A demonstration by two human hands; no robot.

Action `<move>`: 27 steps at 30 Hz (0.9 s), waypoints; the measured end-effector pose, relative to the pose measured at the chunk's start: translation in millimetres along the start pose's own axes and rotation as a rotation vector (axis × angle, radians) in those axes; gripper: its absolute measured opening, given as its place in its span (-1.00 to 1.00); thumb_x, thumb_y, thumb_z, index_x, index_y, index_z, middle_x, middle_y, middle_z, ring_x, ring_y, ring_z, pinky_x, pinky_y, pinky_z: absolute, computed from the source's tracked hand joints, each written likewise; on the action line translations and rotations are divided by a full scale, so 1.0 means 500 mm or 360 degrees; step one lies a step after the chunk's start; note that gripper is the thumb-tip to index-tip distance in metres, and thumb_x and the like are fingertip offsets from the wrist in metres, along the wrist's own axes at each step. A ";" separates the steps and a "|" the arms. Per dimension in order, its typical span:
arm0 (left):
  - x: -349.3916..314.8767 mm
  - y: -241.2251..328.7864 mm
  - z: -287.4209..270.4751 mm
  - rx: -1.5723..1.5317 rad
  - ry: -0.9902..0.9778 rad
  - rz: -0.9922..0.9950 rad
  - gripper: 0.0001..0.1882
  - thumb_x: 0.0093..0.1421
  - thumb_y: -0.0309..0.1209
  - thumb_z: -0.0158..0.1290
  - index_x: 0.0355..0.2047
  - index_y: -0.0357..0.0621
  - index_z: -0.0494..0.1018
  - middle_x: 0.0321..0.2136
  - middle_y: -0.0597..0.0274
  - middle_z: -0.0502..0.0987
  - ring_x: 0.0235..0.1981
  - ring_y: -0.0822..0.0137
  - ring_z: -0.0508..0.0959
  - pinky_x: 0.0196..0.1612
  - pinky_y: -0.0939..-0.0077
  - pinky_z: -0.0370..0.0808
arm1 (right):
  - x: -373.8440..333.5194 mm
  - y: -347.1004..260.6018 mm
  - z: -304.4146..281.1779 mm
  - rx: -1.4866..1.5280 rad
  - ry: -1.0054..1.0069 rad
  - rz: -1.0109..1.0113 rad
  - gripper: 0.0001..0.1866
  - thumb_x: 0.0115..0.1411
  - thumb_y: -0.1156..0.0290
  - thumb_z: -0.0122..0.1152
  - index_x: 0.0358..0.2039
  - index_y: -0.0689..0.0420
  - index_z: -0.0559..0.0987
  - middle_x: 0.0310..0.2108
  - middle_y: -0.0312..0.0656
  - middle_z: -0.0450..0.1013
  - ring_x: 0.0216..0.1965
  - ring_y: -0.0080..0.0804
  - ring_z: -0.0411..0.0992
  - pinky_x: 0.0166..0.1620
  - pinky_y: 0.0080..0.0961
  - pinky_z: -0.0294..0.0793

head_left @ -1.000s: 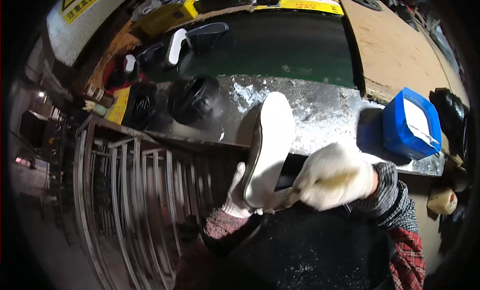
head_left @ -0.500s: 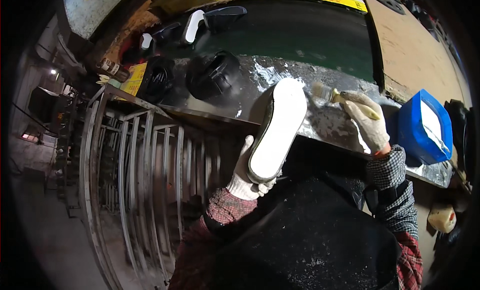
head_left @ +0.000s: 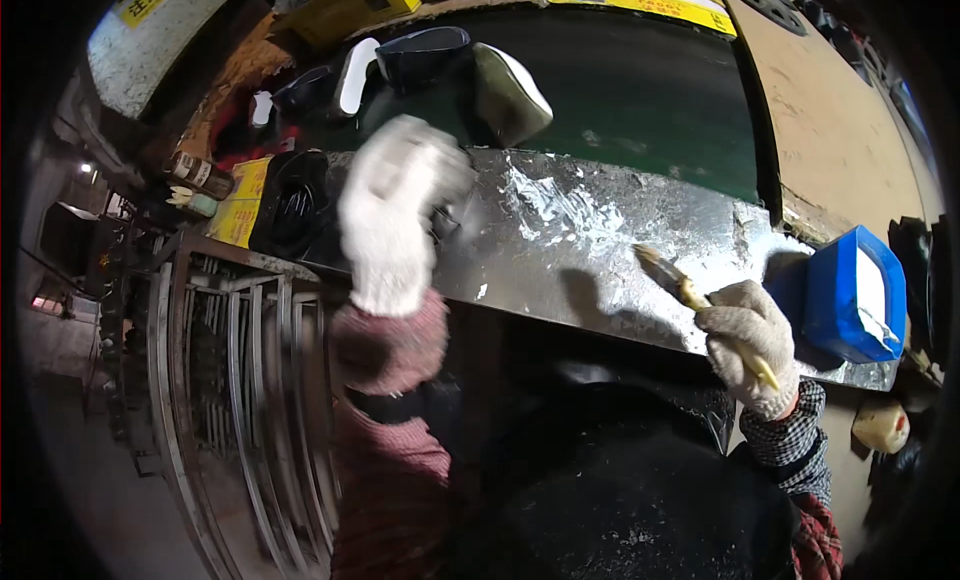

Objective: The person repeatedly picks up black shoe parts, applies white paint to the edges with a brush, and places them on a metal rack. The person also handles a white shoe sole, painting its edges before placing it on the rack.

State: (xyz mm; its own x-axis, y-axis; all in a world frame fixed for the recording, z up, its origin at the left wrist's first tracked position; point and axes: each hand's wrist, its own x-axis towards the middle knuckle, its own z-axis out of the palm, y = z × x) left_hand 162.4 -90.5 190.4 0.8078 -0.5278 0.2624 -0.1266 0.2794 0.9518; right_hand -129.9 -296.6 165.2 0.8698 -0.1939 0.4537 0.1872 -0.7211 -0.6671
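Note:
In my gloved right hand (head_left: pixel 748 338) is a brush (head_left: pixel 680 280) with a pale handle, its bristles pointing up and left over the metal ledge. My left hand (head_left: pixel 400 195), also in a white glove, is blurred by motion above a black shoe (head_left: pixel 440 223) that it mostly covers; its grip cannot be made out. Past it, a shoe sole (head_left: pixel 510 95) with a white face rests tilted on the dark green belt (head_left: pixel 640 100). White paste (head_left: pixel 565 208) is smeared on the ledge (head_left: pixel 520 270) between my hands.
A blue tub (head_left: pixel 835 305) of white paste stands at the ledge's right end. On the belt lie more soles, one white-faced (head_left: pixel 355 77) and one dark (head_left: pixel 425 55). Another black shoe (head_left: pixel 295 205) sits at the left. A metal rack (head_left: pixel 240 380) stands below, and a cardboard sheet (head_left: pixel 850 130) lies at right.
The white-coated sole has gone from my left hand to the belt. That hand has moved up and left to the black shoe. My right hand with the brush has dropped slightly nearer.

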 end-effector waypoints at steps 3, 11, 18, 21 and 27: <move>0.072 -0.024 -0.110 0.1983 0.0270 0.0315 -0.24 0.11 -0.33 0.29 0.26 -0.32 0.26 0.20 -0.15 0.37 0.18 0.02 0.44 0.25 0.29 0.35 | -0.041 0.028 -0.013 0.0104 0.0092 0.0160 -0.82 0.14 0.47 0.27 -0.22 0.20 0.61 -0.34 -0.06 0.47 -0.32 -0.17 0.47 -0.23 -0.32 0.47; 0.001 -0.057 -0.101 0.2591 0.0002 -0.0552 -0.51 0.32 -0.14 -0.03 0.21 0.01 0.35 0.00 -0.15 0.54 0.03 -0.08 0.55 0.07 0.06 0.47 | -0.127 0.036 -0.121 -0.0204 0.0687 0.0259 -0.73 0.25 0.46 0.13 -0.06 0.30 0.55 -0.14 -0.03 0.47 -0.11 -0.23 0.46 -0.01 -0.39 0.44; -0.185 -0.015 -0.039 0.0063 0.0237 -0.0661 -0.40 0.35 -0.30 -0.01 0.35 -0.15 0.15 0.19 -0.02 0.39 0.16 0.12 0.47 0.17 0.13 0.49 | -0.276 0.144 -0.426 -0.0735 0.1091 0.0867 -0.74 0.40 0.31 0.11 -0.13 0.28 0.58 -0.34 -0.36 0.45 -0.38 -0.69 0.35 -0.33 -0.76 0.31; -0.253 -0.042 0.060 -0.0267 0.0169 -0.0430 -0.46 0.35 -0.36 -0.02 0.31 -0.16 0.20 0.14 0.03 0.45 0.11 0.12 0.51 0.20 0.13 0.48 | -0.274 0.161 -0.418 -0.0447 0.0839 0.1049 -0.74 0.39 0.26 0.16 -0.24 0.23 0.57 -0.46 -0.43 0.35 -0.44 -0.72 0.24 -0.38 -0.75 0.21; -0.307 -0.068 0.116 -0.0580 -0.0138 -0.0665 -0.60 0.31 -0.51 0.02 0.14 -0.33 0.37 -0.03 0.11 0.56 -0.04 0.28 0.58 0.05 0.37 0.52 | -0.361 0.087 -0.364 -0.0803 0.1021 0.0588 -0.89 0.35 0.55 0.14 -0.18 0.34 0.54 -0.28 -0.25 0.47 -0.32 -0.64 0.39 -0.22 -0.73 0.38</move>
State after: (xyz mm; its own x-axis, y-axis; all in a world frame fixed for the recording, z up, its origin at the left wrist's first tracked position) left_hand 9.4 -65.7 126.9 0.6943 -0.7129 -0.0985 0.4135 0.2831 0.8653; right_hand -361.7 -414.0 162.0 0.3841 -0.6972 0.6053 -0.4087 -0.7163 -0.5656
